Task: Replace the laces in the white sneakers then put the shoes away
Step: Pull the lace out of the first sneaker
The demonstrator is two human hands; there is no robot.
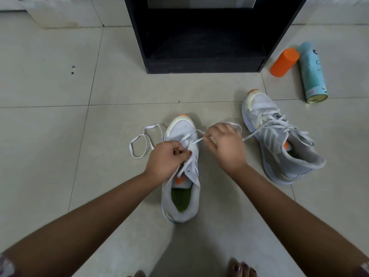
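On the tiled floor, before a black shelf unit cut off at the top, the near sneaker stands toe away, directly under both hands. The second sneaker lies to the right, loosely laced and apart from them. The left hand has its fingers clenched, pinching the lace over the eyelets. The right hand has its fingers curled round a taut strand just beside the toe; its fingertips are hidden behind its back. Slack lace loops on the floor to the left. A spray can and an orange bottle lie beyond.
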